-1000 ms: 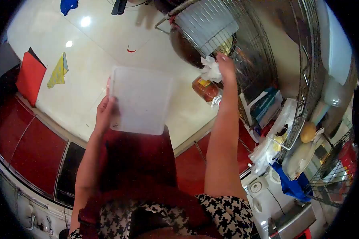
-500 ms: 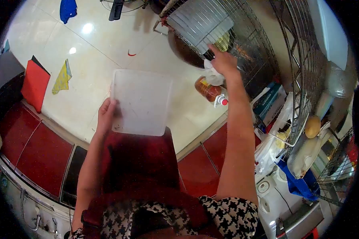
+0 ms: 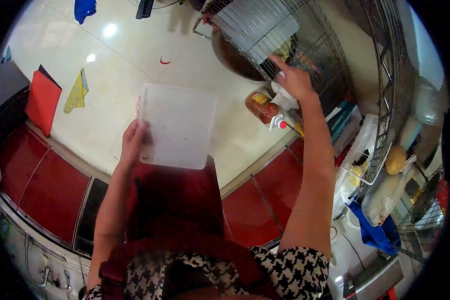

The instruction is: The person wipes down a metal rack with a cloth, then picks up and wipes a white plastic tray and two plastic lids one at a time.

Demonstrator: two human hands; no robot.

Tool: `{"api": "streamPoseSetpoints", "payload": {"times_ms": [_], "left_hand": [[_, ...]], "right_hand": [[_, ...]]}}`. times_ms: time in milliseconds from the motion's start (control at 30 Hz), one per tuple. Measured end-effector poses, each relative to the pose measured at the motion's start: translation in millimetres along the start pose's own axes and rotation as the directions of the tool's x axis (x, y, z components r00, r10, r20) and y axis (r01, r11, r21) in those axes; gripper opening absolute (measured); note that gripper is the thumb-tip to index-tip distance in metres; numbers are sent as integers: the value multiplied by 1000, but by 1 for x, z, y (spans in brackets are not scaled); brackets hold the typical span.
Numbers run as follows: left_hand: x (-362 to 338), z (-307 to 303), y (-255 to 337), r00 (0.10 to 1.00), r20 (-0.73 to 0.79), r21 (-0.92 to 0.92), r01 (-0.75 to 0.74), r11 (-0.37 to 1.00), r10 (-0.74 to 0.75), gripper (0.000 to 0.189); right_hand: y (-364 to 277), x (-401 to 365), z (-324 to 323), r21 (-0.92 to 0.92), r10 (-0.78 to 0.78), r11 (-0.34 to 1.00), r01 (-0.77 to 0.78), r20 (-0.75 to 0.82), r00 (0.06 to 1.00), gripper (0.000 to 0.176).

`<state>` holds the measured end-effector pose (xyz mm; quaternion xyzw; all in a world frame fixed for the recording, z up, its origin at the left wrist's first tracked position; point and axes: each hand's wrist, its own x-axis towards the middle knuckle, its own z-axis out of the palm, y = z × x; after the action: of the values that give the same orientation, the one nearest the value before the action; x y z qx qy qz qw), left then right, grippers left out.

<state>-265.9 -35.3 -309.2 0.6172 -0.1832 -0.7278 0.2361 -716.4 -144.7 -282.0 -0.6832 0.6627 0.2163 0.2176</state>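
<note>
My left hand (image 3: 133, 139) grips the left edge of a square, translucent white plastic container (image 3: 177, 125) with rounded corners. A few small dark specks mark the container's surface. It is held over the counter's front edge, close before my body. My right hand (image 3: 297, 83) reaches to the wire rack (image 3: 245, 45), index finger stretched out to its bars. A crumpled white tissue (image 3: 285, 97) hangs below that hand, held in its curled fingers. Behind the bars lies a pale plastic box (image 3: 257, 25). Just below the tissue, a bottle of reddish-brown liquid (image 3: 261, 107) lies with its red cap toward me.
On the glossy tiles (image 3: 120, 95) are a yellow-grey cloth (image 3: 76, 92), a red chilli-like piece (image 3: 164, 61) and a red board (image 3: 42, 102). A dark round pan (image 3: 230, 57) sits partly under the rack. At the right stand wire shelves (image 3: 380, 100) with bags and a brown egg-shaped item (image 3: 395, 160).
My right hand has shifted right and slightly down along the rack, with the tissue moving along. My left hand and the container have barely moved.
</note>
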Motion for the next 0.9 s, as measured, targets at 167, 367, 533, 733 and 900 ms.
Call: {"api": "streamPoseSetpoints", "payload": {"times_ms": [167,367,533,733,900], "left_hand": [[-5,12,14,999,29,79,-39,996,37,23],[1,7,-13,999,3,56,44,997,-44,25],[8,1,-44,998,-19,42,-51,998,52,21],[14,-9,-78,998,28,-161,61,985,-57,21],[32,-8,-88,1000,-5,-65,16,998,-16,23]], "right_hand": [[-3,21,-6,17,-142,989,145,-113,983,47],[-16,5,-9,-1,-134,991,134,81,988,43],[-18,2,11,-37,-140,989,141,42,989,39],[-30,-1,21,-32,19,999,-17,73,997,36],[-46,14,22,-230,33,973,-22,46,998,32]]}}
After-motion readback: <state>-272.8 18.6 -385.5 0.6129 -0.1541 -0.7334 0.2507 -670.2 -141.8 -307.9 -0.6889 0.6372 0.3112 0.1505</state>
